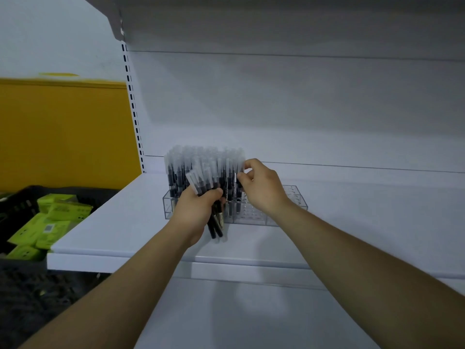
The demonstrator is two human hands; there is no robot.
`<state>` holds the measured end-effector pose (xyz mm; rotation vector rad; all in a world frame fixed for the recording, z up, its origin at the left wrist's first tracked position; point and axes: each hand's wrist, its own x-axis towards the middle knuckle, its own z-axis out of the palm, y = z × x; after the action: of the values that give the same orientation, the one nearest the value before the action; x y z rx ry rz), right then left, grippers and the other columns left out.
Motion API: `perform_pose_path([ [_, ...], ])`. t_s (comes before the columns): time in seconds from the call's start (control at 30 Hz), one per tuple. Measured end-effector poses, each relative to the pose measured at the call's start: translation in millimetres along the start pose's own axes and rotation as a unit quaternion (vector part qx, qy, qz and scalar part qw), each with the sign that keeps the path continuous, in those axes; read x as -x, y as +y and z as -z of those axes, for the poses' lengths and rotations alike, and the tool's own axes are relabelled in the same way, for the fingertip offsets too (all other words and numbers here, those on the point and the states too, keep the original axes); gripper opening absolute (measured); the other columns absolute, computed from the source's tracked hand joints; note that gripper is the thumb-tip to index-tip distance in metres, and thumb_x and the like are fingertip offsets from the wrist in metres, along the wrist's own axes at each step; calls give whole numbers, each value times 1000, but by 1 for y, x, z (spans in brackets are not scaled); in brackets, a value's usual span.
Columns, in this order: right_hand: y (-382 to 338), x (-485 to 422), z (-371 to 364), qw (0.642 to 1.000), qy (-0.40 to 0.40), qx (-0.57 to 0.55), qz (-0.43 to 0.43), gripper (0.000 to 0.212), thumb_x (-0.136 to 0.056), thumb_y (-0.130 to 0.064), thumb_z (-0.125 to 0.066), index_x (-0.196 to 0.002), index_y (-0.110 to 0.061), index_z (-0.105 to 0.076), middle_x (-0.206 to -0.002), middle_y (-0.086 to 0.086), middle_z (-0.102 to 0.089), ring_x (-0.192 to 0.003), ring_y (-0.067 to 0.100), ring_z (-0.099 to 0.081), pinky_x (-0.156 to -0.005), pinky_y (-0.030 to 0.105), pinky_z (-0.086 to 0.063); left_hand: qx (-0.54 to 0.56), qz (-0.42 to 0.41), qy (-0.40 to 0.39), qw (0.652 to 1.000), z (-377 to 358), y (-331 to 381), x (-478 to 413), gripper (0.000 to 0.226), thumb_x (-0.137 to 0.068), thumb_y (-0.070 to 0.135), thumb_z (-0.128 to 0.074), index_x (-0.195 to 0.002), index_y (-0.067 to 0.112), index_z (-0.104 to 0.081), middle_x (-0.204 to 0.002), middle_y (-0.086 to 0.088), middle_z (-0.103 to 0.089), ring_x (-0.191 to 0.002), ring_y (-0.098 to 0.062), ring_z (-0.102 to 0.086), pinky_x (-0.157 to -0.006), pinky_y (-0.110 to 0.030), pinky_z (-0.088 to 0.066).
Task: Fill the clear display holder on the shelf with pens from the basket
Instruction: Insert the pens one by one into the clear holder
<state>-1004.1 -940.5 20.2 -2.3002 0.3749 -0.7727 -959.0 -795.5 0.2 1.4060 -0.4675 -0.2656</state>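
A clear display holder (297,200) stands on the white shelf (120,222). Its left and middle holes hold many upright black pens with frosted caps (201,157); the right part shows bare holes. My left hand (195,210) grips a bundle of several black pens (215,224) in front of the holder, their caps pointing up and left. My right hand (259,185) pinches the top of one pen (239,176) at the right edge of the standing pens, over the holder.
A dark basket (25,205) at the left, below shelf level, holds green boxes (50,222). A yellow panel (65,132) stands behind it. Another shelf overhangs above, and a lower white shelf (251,311) lies beneath my arms.
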Motion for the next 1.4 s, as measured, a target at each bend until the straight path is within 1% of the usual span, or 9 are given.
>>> perform_pose_path([
  [0.17, -13, 9, 8, 995, 80, -51, 35, 18, -94, -30, -58, -103, -16, -64, -92, -6, -62, -82, 9, -57, -75, 20, -48, -21, -23, -5, 1000, 2, 2, 2, 12, -94, 8, -59, -94, 16, -67, -86, -9, -71, -82, -22, -66, -86, -42, -54],
  [0.3, -32, 17, 16, 991, -29, -122, 44, 20, -93, -32, -61, -102, -19, -72, -87, -19, -63, -83, -1, -59, -71, 10, -44, -44, -52, -51, 996, 1, 5, 5, 15, -93, 7, -59, -102, 16, -68, -96, -15, -72, -84, -24, -66, -84, -44, -54],
  [0.43, -36, 19, 20, 989, -50, -136, 40, 11, -94, -28, -59, -91, -22, -67, -85, -17, -62, -80, 0, -59, -69, 14, -45, -23, -53, -68, 996, -2, 6, 8, 18, -94, 7, -58, -104, 18, -67, -98, -12, -72, -89, -22, -67, -79, -37, -53],
  [0.57, -32, 12, 24, 983, 38, -179, 12, 13, -96, -28, -55, -85, -23, -58, -88, 0, -66, -84, 21, -66, -76, 40, -57, 14, -21, 4, 1000, 0, 6, 8, 10, -95, 9, -57, -98, 15, -64, -92, -4, -72, -84, -17, -69, -67, -27, -49],
  [0.63, -29, 6, 29, 975, 84, -204, 1, 13, -97, -28, -53, -84, -25, -54, -94, 6, -66, -88, 26, -67, -76, 44, -59, 26, -5, 31, 999, 4, 7, 7, 5, -96, 10, -55, -98, 9, -60, -82, -5, -66, -73, -17, -66, -62, -27, -50],
  [0.77, -21, 1, 31, 978, 122, -171, 7, 13, -96, -27, -55, -84, -24, -51, -90, 4, -63, -86, 28, -67, -76, 48, -57, -1, 23, 27, 999, 10, 6, 7, 8, -97, 15, -54, -92, 8, -54, -67, -5, -50, -57, -17, -49, -57, -30, -46],
  [1.03, -18, 2, 32, 985, 117, -122, 33, 12, -97, -26, -55, -89, -16, -52, -77, -3, -60, -78, 26, -66, -73, 40, -55, 25, 38, 33, 998, 7, 6, 6, 14, -94, 2, -48, -83, 9, -52, -63, -5, -46, -59, -19, -43, -64, -36, -40],
  [1.3, -10, 10, 7, 996, 64, -41, 40, 15, -98, -24, -52, -109, -13, -56, -83, -2, -59, -74, 16, -57, -61, 22, -43, 40, 20, 10, 999, 3, 8, 10, 18, -95, -1, -51, -84, 7, -62, -78, -10, -67, -73, -23, -63, -72, -40, -52],
  [1.4, -12, 8, 4, 998, 51, -12, 44, 15, -98, -22, -51, -109, -13, -55, -83, 2, -61, -75, 21, -58, -65, 29, -45, 44, 13, 1, 999, 5, 6, 10, 14, -94, -1, -53, -88, 7, -63, -87, -10, -68, -73, -20, -67, -70, -39, -53],
])
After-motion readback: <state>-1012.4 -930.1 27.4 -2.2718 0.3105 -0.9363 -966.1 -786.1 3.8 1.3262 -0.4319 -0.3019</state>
